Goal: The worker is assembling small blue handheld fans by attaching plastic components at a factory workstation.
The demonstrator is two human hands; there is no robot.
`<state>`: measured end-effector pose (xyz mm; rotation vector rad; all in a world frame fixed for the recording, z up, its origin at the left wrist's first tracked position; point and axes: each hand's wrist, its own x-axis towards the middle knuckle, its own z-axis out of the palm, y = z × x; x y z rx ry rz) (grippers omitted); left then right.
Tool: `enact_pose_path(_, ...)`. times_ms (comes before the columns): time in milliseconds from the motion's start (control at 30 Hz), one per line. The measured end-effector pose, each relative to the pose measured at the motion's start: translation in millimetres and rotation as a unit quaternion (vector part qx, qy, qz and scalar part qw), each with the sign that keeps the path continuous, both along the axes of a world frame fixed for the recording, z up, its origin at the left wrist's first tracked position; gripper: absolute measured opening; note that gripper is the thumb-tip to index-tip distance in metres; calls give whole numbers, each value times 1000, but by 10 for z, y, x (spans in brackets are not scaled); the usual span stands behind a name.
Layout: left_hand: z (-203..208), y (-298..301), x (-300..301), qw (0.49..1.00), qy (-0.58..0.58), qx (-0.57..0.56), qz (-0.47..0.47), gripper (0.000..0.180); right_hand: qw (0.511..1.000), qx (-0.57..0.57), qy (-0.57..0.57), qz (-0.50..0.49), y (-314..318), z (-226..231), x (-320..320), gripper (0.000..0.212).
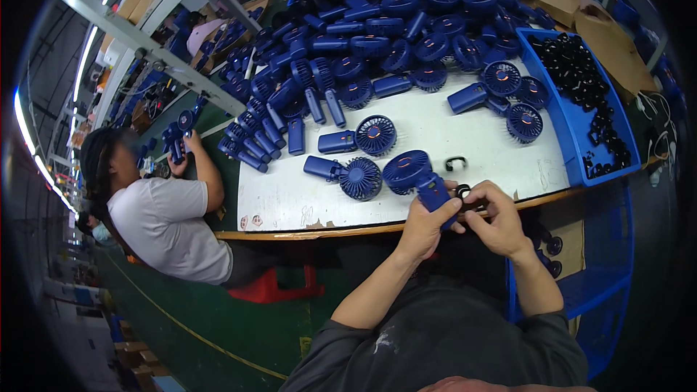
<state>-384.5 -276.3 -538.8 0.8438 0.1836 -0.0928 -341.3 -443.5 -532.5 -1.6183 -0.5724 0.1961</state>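
My left hand (422, 226) is closed around the handle of a blue handheld fan (406, 170), its round head tilted away over the table edge. Close against the handle, my right hand (499, 219) pinches a small black curved clip (463, 191) between fingers and thumb. Just beyond it, a similar loose black piece (455, 164) lies on the white tabletop (287, 196). Two more blue fans, a near one (361, 178) and one behind it (376, 135), rest to the left of the held fan.
A large heap of blue fans (370, 45) covers the table's far side. On the right stands a blue bin (579, 147) of small black parts, beside open cardboard (613, 47). A co-worker (163, 218) sits at left, handling a fan. Blue crates (606, 258) stand below the table's right end.
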Motion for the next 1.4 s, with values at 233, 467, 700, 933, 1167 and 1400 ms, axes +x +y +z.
enact_pose_path(233, -96, 27, 106, 996, 4, 84, 28, 37, 994, -108, 0, -25, 37, 93, 140, 23)
enact_pose_path(467, -1, 119, 3, 990, -12, 22, -137, 40, 958, -70, -273, 58, 85, 346, 389, 25)
enact_pose_path(700, -41, 141, -76, 984, -32, -104, -143, 69, 907, -173, -371, 95, 199, 467, 376, 39)
enact_pose_path(933, -16, -162, -129, 998, 62, -20, 10, 48, 919, -214, -331, -17, 198, 288, -129, 66)
enact_pose_path(1167, 754, 153, 65, 617, -310, 722, -34, 84, 975, 98, 190, -59, -364, -309, -529, 43)
enact_pose_path(1400, 208, 1843, -37, 504, -112, 856, -28, 60, 867, -237, 143, -415, -1979, -2035, -879, 43)
